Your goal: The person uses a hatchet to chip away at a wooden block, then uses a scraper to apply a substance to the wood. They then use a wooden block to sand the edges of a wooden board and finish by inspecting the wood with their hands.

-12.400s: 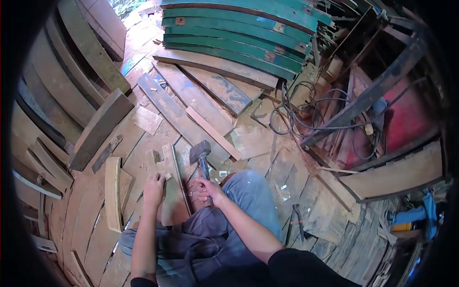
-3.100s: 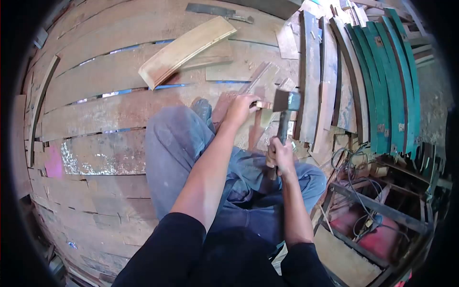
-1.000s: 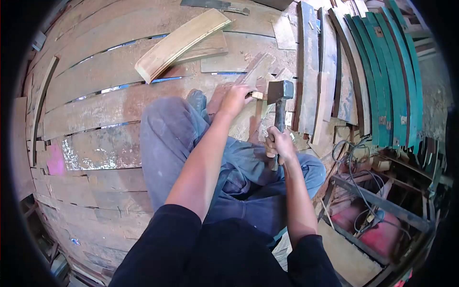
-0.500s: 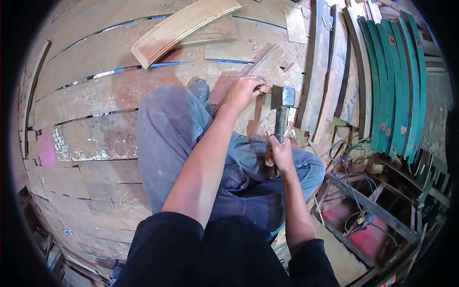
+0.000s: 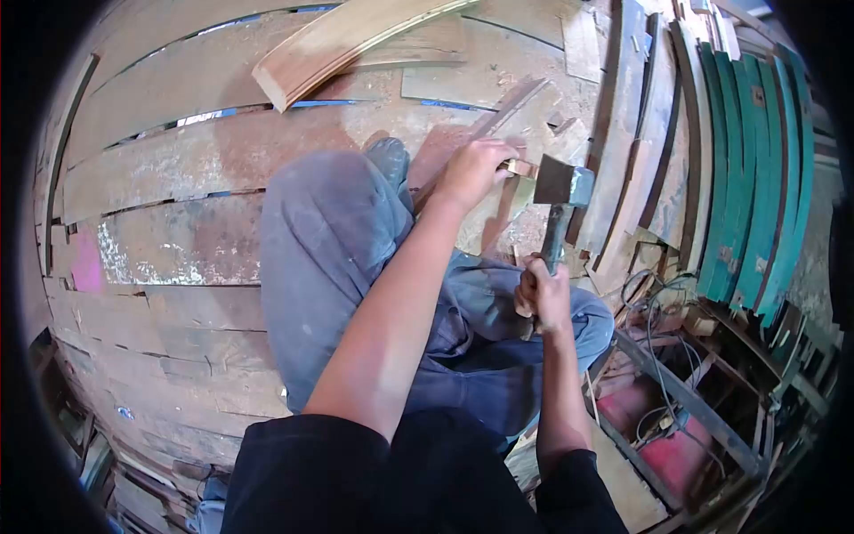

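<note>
My left hand (image 5: pixel 480 173) is closed around what looks like a chisel (image 5: pixel 525 168). Only its short wooden handle with a brass-coloured ring shows; the blade is hidden. My right hand (image 5: pixel 543 292) grips the dark handle of a hammer (image 5: pixel 563 184), fingers wrapped round it. The hammer's heavy metal head is just right of the chisel handle, with a small gap visible between them from above. Beneath both hands lies a pale wooden board (image 5: pixel 534 116), set at a slant, with a small dark notch near its right edge and wood chips around it.
A moulded timber piece (image 5: pixel 347 44) lies on the plank floor (image 5: pixel 178 165) ahead. Long boards (image 5: pixel 614 125) and green-painted slats (image 5: pixel 743 169) are stacked at right. Cables (image 5: pixel 654 329) and a frame over red objects (image 5: pixel 676 458) lie lower right. My bent legs (image 5: pixel 329 258) flank the work.
The hammer has turned in my right hand, showing more of its dark face. Both hands appear shifted slightly right, mostly along with the whole view. My left hand keeps its hold.
</note>
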The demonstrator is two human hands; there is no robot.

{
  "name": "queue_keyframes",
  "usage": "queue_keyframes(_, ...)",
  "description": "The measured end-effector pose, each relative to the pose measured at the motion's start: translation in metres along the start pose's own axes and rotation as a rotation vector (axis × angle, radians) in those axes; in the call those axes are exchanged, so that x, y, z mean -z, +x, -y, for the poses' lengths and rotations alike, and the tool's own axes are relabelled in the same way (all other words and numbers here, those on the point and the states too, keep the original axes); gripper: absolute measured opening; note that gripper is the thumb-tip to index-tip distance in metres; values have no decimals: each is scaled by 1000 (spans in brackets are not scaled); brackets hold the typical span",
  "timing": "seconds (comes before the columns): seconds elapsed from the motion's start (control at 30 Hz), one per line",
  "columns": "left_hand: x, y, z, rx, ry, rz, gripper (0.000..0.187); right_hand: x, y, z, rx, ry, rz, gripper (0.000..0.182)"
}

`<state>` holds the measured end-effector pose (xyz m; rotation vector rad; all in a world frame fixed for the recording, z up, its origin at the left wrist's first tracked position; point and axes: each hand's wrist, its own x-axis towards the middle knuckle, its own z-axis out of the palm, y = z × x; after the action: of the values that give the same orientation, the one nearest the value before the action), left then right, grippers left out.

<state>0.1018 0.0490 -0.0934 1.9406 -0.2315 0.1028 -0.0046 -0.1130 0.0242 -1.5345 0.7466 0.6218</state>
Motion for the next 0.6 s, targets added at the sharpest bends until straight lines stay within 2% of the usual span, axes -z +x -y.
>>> queue_keyframes(0.17, 5, 3, -5, 41, -7, 55, 24, -8, 15, 14, 43, -64, -26, 33)
queue_keyframes(0.23, 1, 4, -1, 10, -24, 20, 25, -6, 24, 15, 21, -51, -20, 34)
queue_keyframes(0.43, -1, 2, -2, 7, -50, 15, 27, -8, 26, -6, -2, -79, -25, 35)
queue_keyframes(0.5, 0, 3, -3, 26, -59, 31, 29, -12, 21, -9, -54, -49, -32, 36)
queue_keyframes(0.6, -1, 3, 0, 12, -60, 38, 34, -18, 17, -13, -194, 194, 65, 37)
